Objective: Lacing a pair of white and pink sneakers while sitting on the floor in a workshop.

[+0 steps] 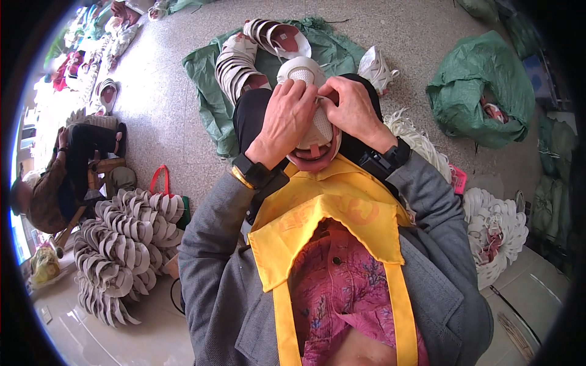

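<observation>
A white shoe upper (pixel 321 130) with a mesh front and pink lining rests on my lap, toe end pointing away from me. My left hand (pixel 282 122) lies over its left side, fingers curled and closed on it near the lacing area. From the right, my right hand (pixel 356 114) pinches thumb and forefinger together over the same spot, close to the left fingertips. Whatever is between the right fingertips is too small to make out. Below the hands, a yellow apron (pixel 329 195) covers my lap.
Nested shoe uppers (pixel 239 64) curve over a green plastic sheet (pixel 207 100) ahead. One loose upper (pixel 375 68) lies right of them. White laces (pixel 421 137) are by my right knee. A green sack (pixel 470 91) stands farther right. Piled grey-white pieces (pixel 122 244) and a seated person (pixel 73 165) are left.
</observation>
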{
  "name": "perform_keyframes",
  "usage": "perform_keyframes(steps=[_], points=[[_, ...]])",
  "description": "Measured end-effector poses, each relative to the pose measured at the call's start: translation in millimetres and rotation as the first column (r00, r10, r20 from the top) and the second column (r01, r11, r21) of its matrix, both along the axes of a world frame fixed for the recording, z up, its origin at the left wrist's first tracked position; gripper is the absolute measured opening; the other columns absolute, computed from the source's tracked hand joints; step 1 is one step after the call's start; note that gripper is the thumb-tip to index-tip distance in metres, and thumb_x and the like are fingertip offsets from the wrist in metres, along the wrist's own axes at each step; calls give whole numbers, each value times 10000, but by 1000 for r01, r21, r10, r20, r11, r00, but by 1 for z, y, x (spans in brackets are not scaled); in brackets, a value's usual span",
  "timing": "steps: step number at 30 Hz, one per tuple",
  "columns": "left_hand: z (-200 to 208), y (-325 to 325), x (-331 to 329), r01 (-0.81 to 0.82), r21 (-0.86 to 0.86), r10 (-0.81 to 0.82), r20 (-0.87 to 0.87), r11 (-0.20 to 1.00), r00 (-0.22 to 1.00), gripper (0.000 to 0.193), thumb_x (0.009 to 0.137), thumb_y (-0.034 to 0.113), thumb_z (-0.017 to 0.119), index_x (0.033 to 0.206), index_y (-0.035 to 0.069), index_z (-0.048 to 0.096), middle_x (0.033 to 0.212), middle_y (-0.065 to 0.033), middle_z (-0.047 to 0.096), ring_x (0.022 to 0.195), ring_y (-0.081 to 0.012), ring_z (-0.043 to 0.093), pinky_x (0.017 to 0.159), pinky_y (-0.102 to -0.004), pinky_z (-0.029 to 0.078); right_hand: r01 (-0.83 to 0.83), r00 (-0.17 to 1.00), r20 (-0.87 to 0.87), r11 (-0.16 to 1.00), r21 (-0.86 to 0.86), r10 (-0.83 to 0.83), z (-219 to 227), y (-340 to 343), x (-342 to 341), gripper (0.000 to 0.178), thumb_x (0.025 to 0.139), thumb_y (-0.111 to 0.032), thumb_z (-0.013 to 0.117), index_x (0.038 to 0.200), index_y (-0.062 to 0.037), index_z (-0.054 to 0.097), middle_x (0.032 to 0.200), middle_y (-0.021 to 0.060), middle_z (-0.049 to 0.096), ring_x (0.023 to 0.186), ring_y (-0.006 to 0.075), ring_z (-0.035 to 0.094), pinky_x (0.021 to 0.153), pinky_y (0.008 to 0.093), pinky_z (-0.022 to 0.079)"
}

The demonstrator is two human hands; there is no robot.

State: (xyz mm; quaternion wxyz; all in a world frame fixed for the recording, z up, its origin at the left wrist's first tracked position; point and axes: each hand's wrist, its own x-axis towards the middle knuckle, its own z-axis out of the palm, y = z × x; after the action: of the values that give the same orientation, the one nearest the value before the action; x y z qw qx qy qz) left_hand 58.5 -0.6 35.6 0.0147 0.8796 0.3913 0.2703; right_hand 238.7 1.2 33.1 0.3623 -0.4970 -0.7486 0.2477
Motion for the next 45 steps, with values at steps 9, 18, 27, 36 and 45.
perform_keyframes(steps=[9,18,27,36,45], points=[[1,-4,2,-19,25,23,-159,1000,987,218,810,150,611,1001,51,581,944,-103,538,933,-289,539,816,-397,436,-68,998,-10,981,-184,67,1,18,5,135,777,-19,701,903,27,685,833,157,727,787,227,718,726,346,553],[1,-3,5,-17,-38,17,-11,999,1000,270,782,82,590,1047,31,568,931,-136,540,916,-338,542,788,-418,424,-118,990,-97,964,-238,97,-2,21,11,152,820,-56,751,933,8,671,825,66,721,778,110,675,733,293,554],[41,-31,-23,-14,-216,37,98,976,994,116,856,15,582,971,-3,572,895,-165,541,893,-367,539,801,-455,441,-128,981,-171,962,-242,88,2,14,9,196,841,-72,752,974,-13,620,837,29,674,767,101,667,731,275,558],[63,-47,-52,39,-365,72,287,930,955,110,857,-3,616,897,-6,514,832,-154,520,820,-361,544,722,-427,454,-234,972,38,938,256,232,19,3,-12,147,839,-40,734,960,-38,651,842,63,651,748,144,660,688,283,541],[15,-26,-25,-110,-287,191,272,952,943,397,759,34,658,1101,-1,460,954,-225,546,912,-434,568,796,-486,475,-80,991,-112,996,-41,75,20,0,-16,164,922,-144,691,904,16,659,791,129,667,648,222,650,600,331,509]])
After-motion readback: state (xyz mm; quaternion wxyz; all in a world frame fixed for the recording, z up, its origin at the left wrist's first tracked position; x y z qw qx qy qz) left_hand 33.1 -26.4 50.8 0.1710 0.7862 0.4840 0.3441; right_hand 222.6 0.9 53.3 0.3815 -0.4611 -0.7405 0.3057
